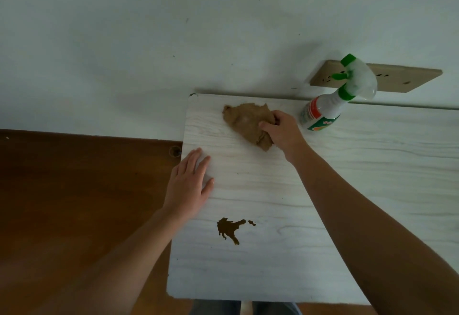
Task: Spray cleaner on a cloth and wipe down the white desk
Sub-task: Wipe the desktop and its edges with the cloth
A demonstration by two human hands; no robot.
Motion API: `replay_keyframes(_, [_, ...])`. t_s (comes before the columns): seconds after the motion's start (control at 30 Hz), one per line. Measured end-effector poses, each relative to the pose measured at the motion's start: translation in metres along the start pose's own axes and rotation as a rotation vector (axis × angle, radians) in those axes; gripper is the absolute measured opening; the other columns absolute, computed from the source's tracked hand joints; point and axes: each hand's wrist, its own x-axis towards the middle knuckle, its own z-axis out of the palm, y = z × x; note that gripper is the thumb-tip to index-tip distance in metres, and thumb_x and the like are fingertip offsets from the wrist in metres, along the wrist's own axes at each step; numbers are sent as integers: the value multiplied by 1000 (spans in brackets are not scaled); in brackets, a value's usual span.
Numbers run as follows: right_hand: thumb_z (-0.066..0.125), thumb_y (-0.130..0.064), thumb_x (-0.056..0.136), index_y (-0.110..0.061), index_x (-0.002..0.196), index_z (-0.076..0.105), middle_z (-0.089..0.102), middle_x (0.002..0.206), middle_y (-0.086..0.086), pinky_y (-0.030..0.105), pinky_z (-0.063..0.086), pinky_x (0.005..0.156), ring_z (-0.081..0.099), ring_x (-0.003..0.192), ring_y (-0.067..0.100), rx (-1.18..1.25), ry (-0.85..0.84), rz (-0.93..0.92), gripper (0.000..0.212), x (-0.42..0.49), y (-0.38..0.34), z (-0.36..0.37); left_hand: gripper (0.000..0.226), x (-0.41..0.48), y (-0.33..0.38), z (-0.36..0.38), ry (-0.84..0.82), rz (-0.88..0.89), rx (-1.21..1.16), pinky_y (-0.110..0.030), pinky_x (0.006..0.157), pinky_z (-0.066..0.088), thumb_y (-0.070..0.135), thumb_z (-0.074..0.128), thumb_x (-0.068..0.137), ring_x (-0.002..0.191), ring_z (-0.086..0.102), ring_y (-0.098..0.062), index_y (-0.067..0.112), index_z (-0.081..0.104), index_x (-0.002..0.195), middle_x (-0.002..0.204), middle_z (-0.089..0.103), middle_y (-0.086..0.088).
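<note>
A crumpled brown cloth (244, 120) lies on the white desk (360, 165) near its far left corner. My right hand (280, 132) grips the cloth's right side and presses it on the desk. My left hand (190, 181) lies flat, fingers apart, on the desk's left edge. A white spray bottle (330, 106) with a green nozzle and collar stands just right of the cloth, close to the wall. A dark brown stain (229, 229) marks the desk nearer to me, between my forearms.
A pale wall (173, 29) rises behind the desk, with a beige socket strip (397, 78) mounted on it behind the bottle. Brown wooden floor (74, 190) lies left of the desk. My legs in jeans (218, 308) show under the near edge.
</note>
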Motion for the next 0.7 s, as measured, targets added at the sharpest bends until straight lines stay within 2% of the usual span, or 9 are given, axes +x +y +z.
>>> replay_keyframes(0.03, [69,-13,89,-12,105,67,70,103,12,47,56,91,67,100,29,-6,3,-35,16,-8,-3,-3,68,0,1,-2,-26,-6,4,-39,127,12,54,35,103,160,10,-23,20,24,162,172,11,-6])
replay_keyframes(0.1, [68,-14,88,-16,101,66,69,94,1,35,55,79,65,89,17,-101,40,-181,13,-25,-9,-11,72,0,2,-6,-77,-10,17,-38,127,6,55,30,103,160,0,-22,21,15,164,173,1,-5])
replay_keyframes(0.17, [68,-17,86,-23,96,63,63,84,-12,21,45,66,58,78,3,-252,85,-355,13,-48,-11,-23,74,0,4,-11,-114,-4,34,-38,127,3,55,31,104,160,-5,-22,20,9,165,173,-5,-5])
replay_keyframes(0.27, [68,-23,84,-32,90,60,61,76,-14,21,44,61,56,70,5,-376,82,-491,14,-81,6,-41,72,-7,10,-15,-104,-17,45,-37,126,3,51,38,105,161,-1,-25,18,13,164,173,-1,-8])
replay_keyframes(0.33, [69,-25,85,-34,95,62,63,80,-14,25,48,66,58,73,6,-477,2,-453,15,-93,34,-48,69,-19,17,-13,-65,-52,21,-40,128,11,49,41,105,160,8,-26,16,22,163,173,10,-10])
replay_keyframes(0.4, [69,-26,86,-31,109,66,68,97,-11,30,51,81,61,88,11,-581,-170,-344,24,-101,65,-50,65,-35,21,-7,-27,-79,-3,-42,129,17,47,42,106,159,15,-28,14,30,160,171,18,-11])
replay_keyframes(0.47, [68,-27,88,-30,119,65,66,113,-10,28,47,89,59,102,12,-646,-274,-283,31,-107,91,-48,61,-49,21,-1,-1,-96,-17,-44,128,21,43,42,107,158,18,-29,12,35,158,169,23,-13])
replay_keyframes(0.6, [58,-19,92,-33,118,65,64,113,-11,21,40,85,53,104,8,-615,-121,-414,30,-107,103,-36,57,-67,17,7,14,-111,-10,-44,127,25,38,41,107,157,23,-31,9,38,156,168,27,-15])
replay_keyframes(0.7, [55,-14,95,-29,129,61,61,130,-9,24,41,100,47,122,10,-595,-82,-566,38,-100,95,-24,62,-69,16,10,18,-97,-3,-40,127,21,42,41,106,158,18,-29,10,33,159,169,22,-13])
